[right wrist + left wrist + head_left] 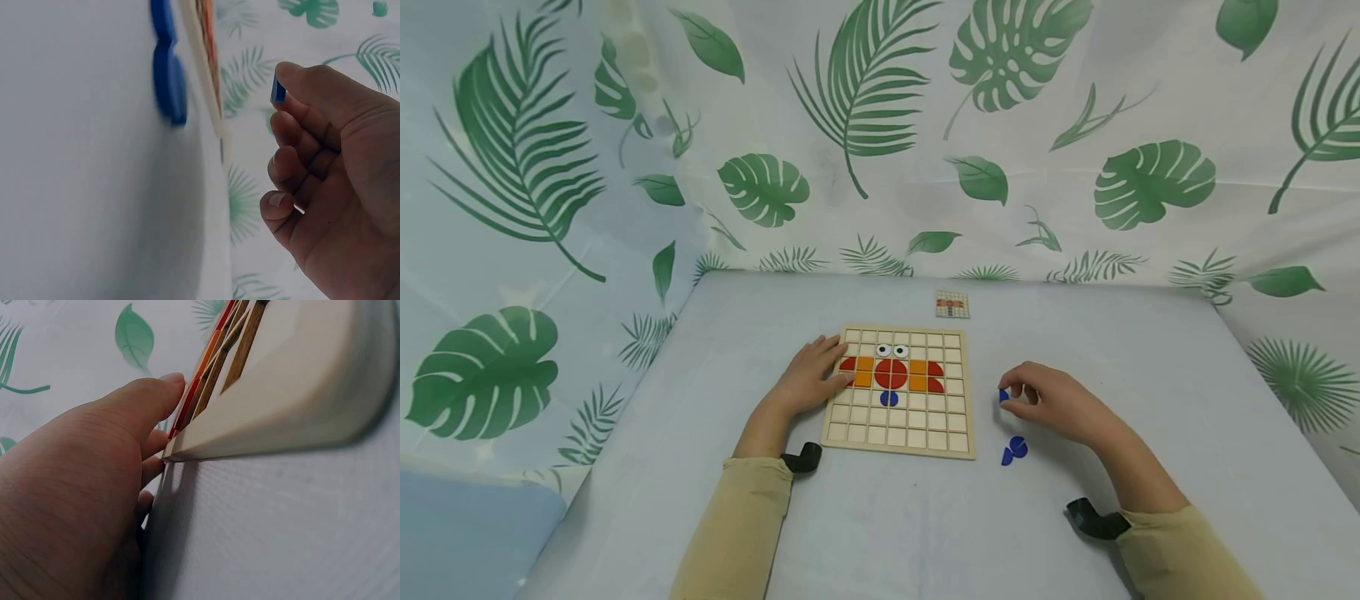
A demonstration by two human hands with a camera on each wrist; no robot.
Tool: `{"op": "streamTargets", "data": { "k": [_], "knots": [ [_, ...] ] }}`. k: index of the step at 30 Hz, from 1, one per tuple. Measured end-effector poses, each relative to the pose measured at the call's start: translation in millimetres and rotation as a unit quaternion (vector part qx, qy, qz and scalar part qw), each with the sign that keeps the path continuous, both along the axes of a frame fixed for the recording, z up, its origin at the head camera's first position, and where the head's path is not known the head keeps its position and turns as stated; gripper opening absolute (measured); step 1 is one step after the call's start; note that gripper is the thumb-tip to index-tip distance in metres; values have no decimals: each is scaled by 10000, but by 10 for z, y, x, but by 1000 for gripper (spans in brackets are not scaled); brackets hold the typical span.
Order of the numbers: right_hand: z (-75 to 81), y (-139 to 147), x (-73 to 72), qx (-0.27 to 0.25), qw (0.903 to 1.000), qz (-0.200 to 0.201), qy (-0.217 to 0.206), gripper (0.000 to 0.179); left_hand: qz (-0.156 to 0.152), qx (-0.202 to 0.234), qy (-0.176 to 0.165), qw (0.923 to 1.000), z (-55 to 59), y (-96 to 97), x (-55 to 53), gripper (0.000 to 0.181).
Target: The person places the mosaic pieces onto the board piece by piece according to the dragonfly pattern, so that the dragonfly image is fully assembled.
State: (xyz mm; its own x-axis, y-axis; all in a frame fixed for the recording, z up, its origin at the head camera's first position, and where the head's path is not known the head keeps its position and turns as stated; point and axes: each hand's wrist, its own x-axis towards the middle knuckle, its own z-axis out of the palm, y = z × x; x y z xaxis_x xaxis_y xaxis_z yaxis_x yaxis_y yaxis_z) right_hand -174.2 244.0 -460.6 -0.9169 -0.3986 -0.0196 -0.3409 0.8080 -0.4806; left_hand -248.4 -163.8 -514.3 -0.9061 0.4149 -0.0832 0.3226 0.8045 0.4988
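My left hand point(808, 375) rests on the left edge of a wooden grid board point(895, 435), fingers fairly straight and thumb over its rim. On the board lie red quarter-circle pieces point(891, 374), orange squares point(917, 376), two eye pieces point(892, 351) and blue pieces point(889, 399) below the red circle. To the right of the board, my right hand point(1051, 402) pinches a small blue piece point(279, 89) between thumb and index finger, above the table. Its other fingers are curled loosely. Several loose blue pieces point(1017, 447) lie on the table just below that hand.
A small pattern card point(952, 304) lies behind the board, showing a similar coloured figure. The table point(880, 517) has a pale cloth. Leaf-print curtains point(910, 167) stand along the back and sides. Black wrist mounts point(1097, 520) jut out at both sleeves.
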Motion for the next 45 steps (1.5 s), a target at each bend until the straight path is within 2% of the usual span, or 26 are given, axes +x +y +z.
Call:
{"op": "streamTargets", "data": {
  "k": [6, 13, 26, 35, 45],
  "knots": [
    [77, -334, -71, -99, 9999, 112, -5, 24, 23, 42, -41, 10000, -3, 3, -4, 68],
    [84, -653, -134, -298, 9991, 158, -260, 24, 27, -19, -17, 10000, -33, 3, -23, 68],
    [-20, -1142, -221, -616, 9964, 291, -507, 21, 14, -40, -35, 10000, -20, -10, -19, 68],
    [-131, -1386, -212, -605, 9954, 387, -637, 24, -29, 41, -18, 10000, 20, -5, -5, 67],
    [-229, -1480, -147, -419, 9959, 339, -722, 20, -19, -11, 67, 10000, 13, -4, -4, 67]
  ]
}}
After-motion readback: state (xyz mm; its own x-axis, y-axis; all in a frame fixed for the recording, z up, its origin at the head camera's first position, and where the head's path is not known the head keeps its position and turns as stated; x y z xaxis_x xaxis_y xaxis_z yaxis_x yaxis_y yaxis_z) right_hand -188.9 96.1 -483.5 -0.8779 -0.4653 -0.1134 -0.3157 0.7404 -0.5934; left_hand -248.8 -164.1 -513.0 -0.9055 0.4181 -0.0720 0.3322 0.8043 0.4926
